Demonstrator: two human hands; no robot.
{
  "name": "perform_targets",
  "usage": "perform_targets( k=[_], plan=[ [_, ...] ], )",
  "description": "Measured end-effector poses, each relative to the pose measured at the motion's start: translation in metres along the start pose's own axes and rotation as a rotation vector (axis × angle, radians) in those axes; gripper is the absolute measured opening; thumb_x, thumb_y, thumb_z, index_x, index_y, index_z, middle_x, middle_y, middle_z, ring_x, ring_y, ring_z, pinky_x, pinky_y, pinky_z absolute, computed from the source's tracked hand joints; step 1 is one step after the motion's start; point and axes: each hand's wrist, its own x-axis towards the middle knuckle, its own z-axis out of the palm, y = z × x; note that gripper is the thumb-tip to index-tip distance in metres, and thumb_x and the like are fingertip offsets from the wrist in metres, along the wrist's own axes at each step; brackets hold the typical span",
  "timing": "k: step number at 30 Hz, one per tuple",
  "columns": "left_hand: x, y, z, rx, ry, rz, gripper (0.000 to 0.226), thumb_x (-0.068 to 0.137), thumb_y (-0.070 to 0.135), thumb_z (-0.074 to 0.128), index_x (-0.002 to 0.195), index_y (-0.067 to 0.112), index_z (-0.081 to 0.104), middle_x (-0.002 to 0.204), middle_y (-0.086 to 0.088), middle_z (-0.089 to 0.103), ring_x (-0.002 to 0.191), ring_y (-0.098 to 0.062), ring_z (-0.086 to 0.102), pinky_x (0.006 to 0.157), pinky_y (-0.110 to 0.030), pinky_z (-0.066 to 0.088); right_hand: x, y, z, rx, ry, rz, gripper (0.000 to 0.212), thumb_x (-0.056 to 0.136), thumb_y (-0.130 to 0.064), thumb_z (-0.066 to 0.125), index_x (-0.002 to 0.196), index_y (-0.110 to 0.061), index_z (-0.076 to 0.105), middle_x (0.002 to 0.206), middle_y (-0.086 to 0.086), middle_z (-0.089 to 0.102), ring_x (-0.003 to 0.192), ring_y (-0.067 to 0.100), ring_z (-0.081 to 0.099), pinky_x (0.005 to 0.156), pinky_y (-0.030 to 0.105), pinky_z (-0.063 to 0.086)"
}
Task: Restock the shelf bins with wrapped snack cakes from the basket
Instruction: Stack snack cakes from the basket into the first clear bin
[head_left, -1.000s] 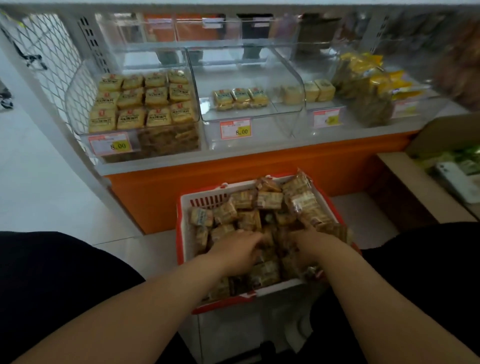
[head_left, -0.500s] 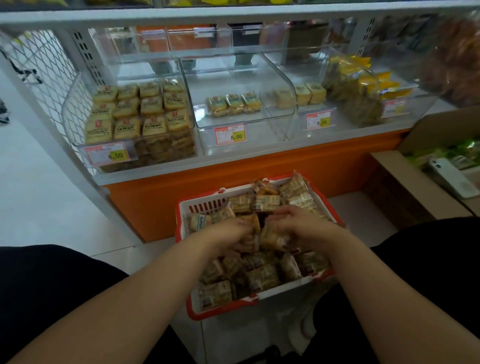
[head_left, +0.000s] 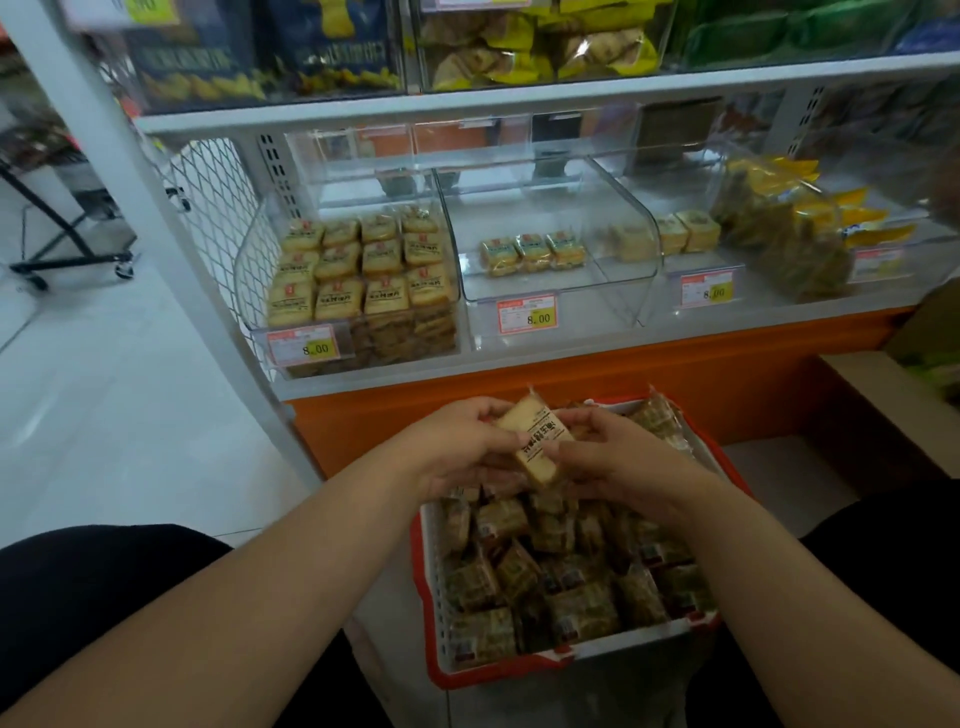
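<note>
One wrapped cake (head_left: 537, 441) sits tilted between both hands above the basket's far end, its printed face up. The left hand (head_left: 457, 447) curls round its left side, fingers over the top edge and thumb below; the right hand (head_left: 605, 457) pinches its right side, so each grip is closed on the cake. Both forearms reach in from below, meeting over the basket (head_left: 431, 582), which lies on the floor heaped with more cakes. Beyond it, past the orange base, the left bin (head_left: 358, 291) is nearly full, while the middle bin (head_left: 550, 260) holds three cakes with open room around them.
</note>
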Motion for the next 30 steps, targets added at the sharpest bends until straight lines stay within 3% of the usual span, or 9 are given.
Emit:
perform_targets(
  k=[2,6,8,12,15,19,24,26,30],
  plan=[
    [-0.005,0.011,-0.008,0.170,0.012,0.028,0.054,0.088,0.004,0.069,0.137,0.013,0.046,0.110,-0.009,0.070,0.092,-0.020,0.072,0.074,-0.033,0.060,0.007,-0.003,0.006,0.080,0.102,-0.026,0.039,0.087,-0.013,0.070,0.120,-0.008,0.051,0.113,0.014,0.067,0.093,0.026,0.070,0.071,0.035,0.060],
    [-0.012,0.026,-0.030,1.099,0.051,0.253,0.119,0.075,0.036,0.084,0.154,0.038,-0.005,0.155,0.003,0.023,0.139,-0.019,0.032,0.113,-0.039,0.037,0.023,-0.014,0.013,0.001,0.210,-0.122,0.029,0.088,-0.027,0.070,0.110,-0.011,0.059,0.103,0.007,0.071,0.086,0.020,0.072,0.076,0.037,0.060],
    [-0.014,0.036,-0.042,1.325,0.047,0.409,0.119,0.073,0.041,0.083,0.153,0.045,-0.005,0.154,0.016,0.013,0.142,-0.014,0.017,0.115,-0.035,0.024,0.036,-0.028,0.017,-0.103,0.163,-0.162,0.028,0.087,-0.031,0.071,0.107,-0.015,0.061,0.100,0.005,0.072,0.083,0.020,0.072,0.072,0.035,0.060],
    [-0.011,0.063,-0.071,1.301,0.113,0.465,0.095,0.074,0.038,0.083,0.152,0.034,0.027,0.155,0.011,0.021,0.141,-0.010,0.017,0.111,-0.024,0.015,0.068,-0.061,0.023,-0.177,0.071,-0.163,0.039,0.082,-0.031,0.077,0.113,-0.019,0.057,0.095,0.007,0.074,0.079,0.021,0.074,0.064,0.028,0.058],
    [-0.010,0.080,-0.079,1.223,0.174,0.521,0.089,0.076,0.033,0.083,0.148,0.034,0.031,0.146,0.009,0.041,0.132,-0.011,0.040,0.107,-0.028,0.035,0.092,-0.081,0.026,-0.138,0.008,-0.195,0.046,0.078,-0.035,0.077,0.113,-0.013,0.059,0.090,0.008,0.076,0.084,0.027,0.072,0.074,0.036,0.057],
    [-0.012,0.098,-0.093,1.241,0.270,0.509,0.087,0.080,0.035,0.077,0.148,0.042,0.023,0.138,0.008,0.049,0.113,-0.011,0.055,0.092,-0.036,0.052,0.113,-0.102,0.034,-0.131,-0.078,-0.267,0.052,0.074,-0.051,0.068,0.107,-0.011,0.064,0.084,0.001,0.073,0.076,0.016,0.066,0.064,0.027,0.052],
    [0.004,0.120,-0.118,1.089,0.494,0.471,0.059,0.081,0.035,0.073,0.123,0.044,0.034,0.101,0.017,0.050,0.073,-0.002,0.063,0.053,-0.022,0.051,0.131,-0.119,0.012,-0.738,0.228,-0.546,0.028,0.090,-0.055,0.057,0.112,-0.040,0.048,0.098,-0.019,0.062,0.091,-0.001,0.060,0.075,0.020,0.050],
    [0.021,0.125,-0.125,1.037,0.586,0.429,0.046,0.082,0.037,0.071,0.110,0.041,0.035,0.094,0.014,0.051,0.070,-0.006,0.062,0.051,-0.026,0.049,0.135,-0.116,0.002,-0.938,0.233,-0.589,0.028,0.090,-0.053,0.056,0.113,-0.041,0.045,0.102,-0.025,0.055,0.099,-0.002,0.054,0.080,0.019,0.043],
    [0.062,0.128,-0.132,0.979,0.781,0.387,0.031,0.082,0.044,0.067,0.092,0.037,0.038,0.089,0.011,0.057,0.070,-0.012,0.063,0.059,-0.031,0.052,0.143,-0.095,-0.004,-1.046,0.216,-0.527,0.035,0.090,-0.053,0.057,0.119,-0.033,0.052,0.108,-0.013,0.061,0.097,0.005,0.056,0.089,0.029,0.048]
  ],
)
